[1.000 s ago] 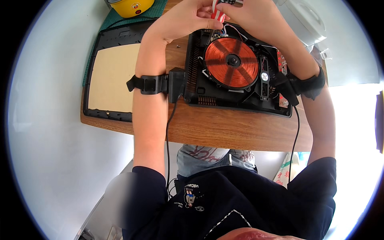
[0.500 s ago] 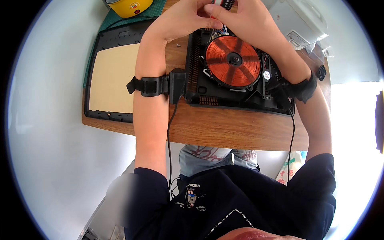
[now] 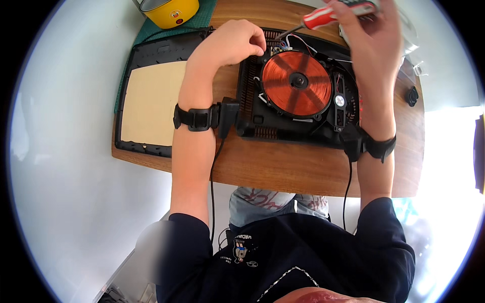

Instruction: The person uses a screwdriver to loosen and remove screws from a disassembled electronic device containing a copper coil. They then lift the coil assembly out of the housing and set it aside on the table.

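My left hand (image 3: 234,43) is curled over the back-left corner of the opened black appliance (image 3: 283,129), fingertips pinched; whatever they might hold is hidden. A copper-wire coil (image 3: 283,86) fills the appliance's middle, with loose wires (image 3: 298,43) behind it and a narrow black bracket (image 3: 339,115) on its right. My right hand (image 3: 371,53) grips a red, white and black screwdriver (image 3: 318,18) above the back-right corner. The metal shaft slants down leftward toward the wired corner; whether its tip touches anything I cannot tell.
A black panel with a cream face (image 3: 151,101) lies left on the wooden table (image 3: 262,159). Behind it are a yellow pot (image 3: 169,11) and a green mat (image 3: 146,33). A small black part (image 3: 410,96) lies at the right, near a pale container (image 3: 408,43), partly hidden by my right hand.
My hands have separated. The right has moved rightward with the screwdriver, which now lies slanted rather than steep in it. The left has let go of the handle and dropped slightly.
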A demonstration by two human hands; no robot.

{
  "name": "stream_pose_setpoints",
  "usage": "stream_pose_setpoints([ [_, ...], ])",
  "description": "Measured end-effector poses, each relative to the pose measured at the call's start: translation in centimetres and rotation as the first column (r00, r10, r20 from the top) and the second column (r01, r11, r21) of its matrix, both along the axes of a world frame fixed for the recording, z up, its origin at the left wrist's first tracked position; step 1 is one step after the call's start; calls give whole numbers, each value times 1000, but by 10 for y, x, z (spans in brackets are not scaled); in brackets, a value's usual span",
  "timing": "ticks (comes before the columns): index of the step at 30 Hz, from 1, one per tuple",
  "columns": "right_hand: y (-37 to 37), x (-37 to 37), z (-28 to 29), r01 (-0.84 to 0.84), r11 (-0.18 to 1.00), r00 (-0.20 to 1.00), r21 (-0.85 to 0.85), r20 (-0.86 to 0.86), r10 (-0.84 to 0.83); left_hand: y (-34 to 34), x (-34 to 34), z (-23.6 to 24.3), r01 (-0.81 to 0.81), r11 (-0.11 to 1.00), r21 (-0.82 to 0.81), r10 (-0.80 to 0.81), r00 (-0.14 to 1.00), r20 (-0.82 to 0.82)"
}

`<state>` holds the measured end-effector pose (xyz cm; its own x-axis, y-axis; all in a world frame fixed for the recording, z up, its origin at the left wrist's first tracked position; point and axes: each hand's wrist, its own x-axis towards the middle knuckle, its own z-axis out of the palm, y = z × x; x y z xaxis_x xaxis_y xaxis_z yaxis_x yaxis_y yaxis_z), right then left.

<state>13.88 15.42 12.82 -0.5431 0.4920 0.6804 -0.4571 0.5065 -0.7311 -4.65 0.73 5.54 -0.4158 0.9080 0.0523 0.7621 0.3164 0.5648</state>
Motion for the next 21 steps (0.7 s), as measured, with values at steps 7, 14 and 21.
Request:
stream_pose_setpoints([
  [7, 7, 25, 3, 256, 959, 946, -123, -170, -275, 12, 8, 4, 82, 971, -223, -133, 966, -221],
  [14, 22, 43, 20, 264, 955, 950, -139, -134, -282, 21, 11, 7, 236, 942, -239, -308, 889, -337],
  [21, 48, 47, 13, 253, 959, 922, -131, -267, -280, 28, 5, 8, 297, 910, -289, -386, 860, -334],
])
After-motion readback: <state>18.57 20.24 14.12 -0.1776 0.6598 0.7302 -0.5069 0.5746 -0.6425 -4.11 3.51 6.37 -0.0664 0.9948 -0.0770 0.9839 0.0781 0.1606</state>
